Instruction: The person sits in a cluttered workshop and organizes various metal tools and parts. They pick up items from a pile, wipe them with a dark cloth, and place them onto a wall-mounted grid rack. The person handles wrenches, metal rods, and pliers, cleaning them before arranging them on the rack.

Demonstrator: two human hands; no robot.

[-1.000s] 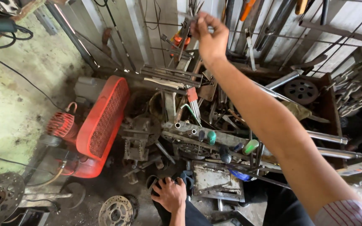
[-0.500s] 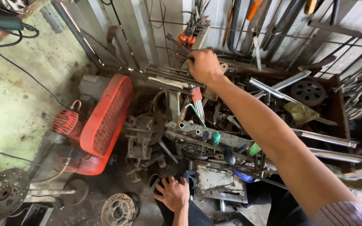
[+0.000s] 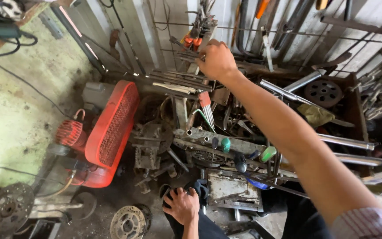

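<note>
Two hands: right closed on metal rods, left spread on knee

Setting: mechanical repair workshop. Evidence: hand tools hung along a wire on the corrugated metal wall, metal rods, screwdrivers, brake discs on the grimy floor, red compressor.

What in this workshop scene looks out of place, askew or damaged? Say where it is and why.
Nothing looks freshly broken or spilled, but little is stowed. Grey metal parts and tools lie heaped at mixed angles behind the red grille-fronted machine, and two perforated round metal discs lie loose on the dirty floor. The right hand reaches among stacked steel rods.
</note>
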